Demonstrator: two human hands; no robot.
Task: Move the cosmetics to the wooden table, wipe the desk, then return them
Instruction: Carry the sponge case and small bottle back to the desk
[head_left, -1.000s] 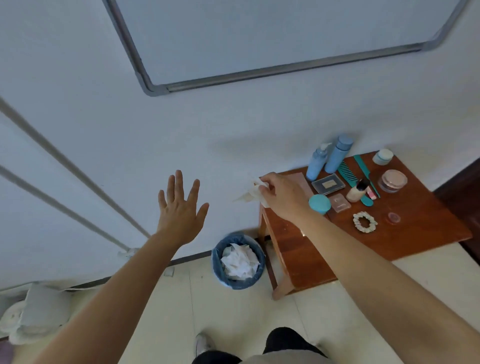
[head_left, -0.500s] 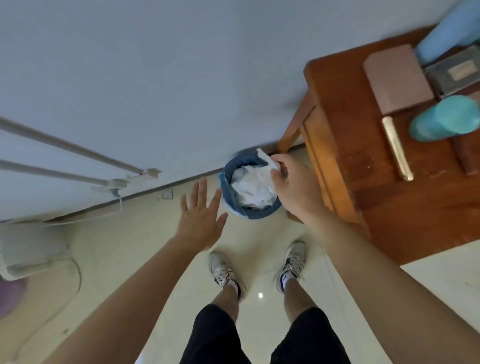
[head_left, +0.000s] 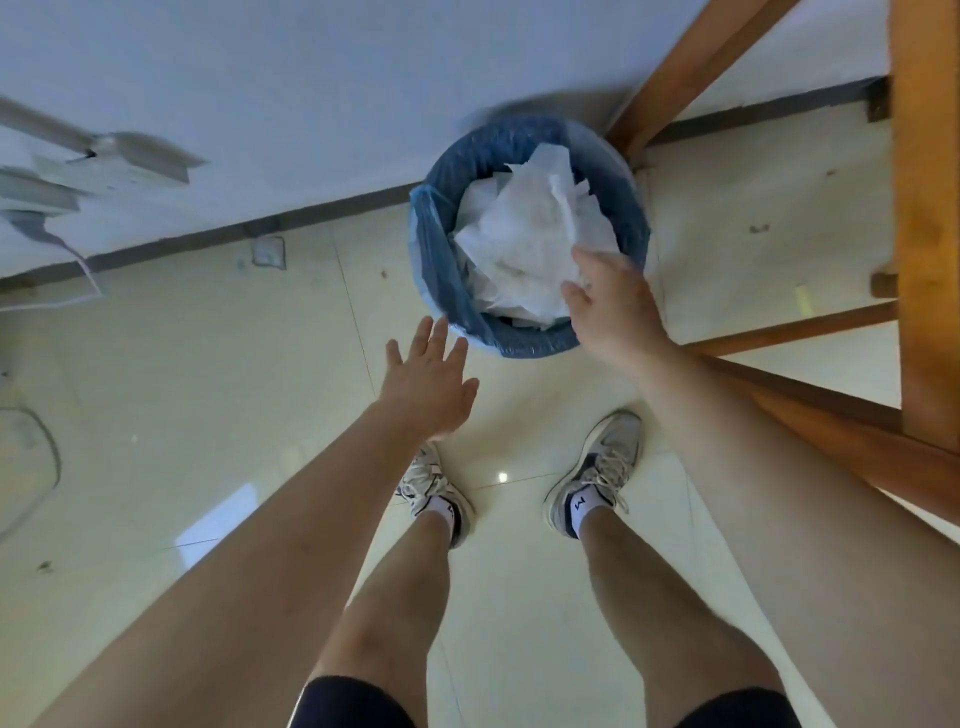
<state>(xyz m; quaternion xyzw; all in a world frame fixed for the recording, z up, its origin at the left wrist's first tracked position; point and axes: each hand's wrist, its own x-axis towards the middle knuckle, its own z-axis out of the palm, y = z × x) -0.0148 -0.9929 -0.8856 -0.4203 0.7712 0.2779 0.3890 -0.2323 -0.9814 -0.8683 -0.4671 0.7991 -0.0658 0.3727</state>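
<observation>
A: Right hand (head_left: 615, 312) over the near rim of the blue bin (head_left: 441, 260), fingers loosely spread, pinching nothing; fingertips possibly brushing the crumpled white tissue (head_left: 530, 234) — blurred, hard to tell.

B: Left hand (head_left: 428, 382)?

A: Flat, fingers splayed, empty, just short of the bin. Tissue heaped inside, beside the wooden table (head_left: 924, 208) leg.
</observation>
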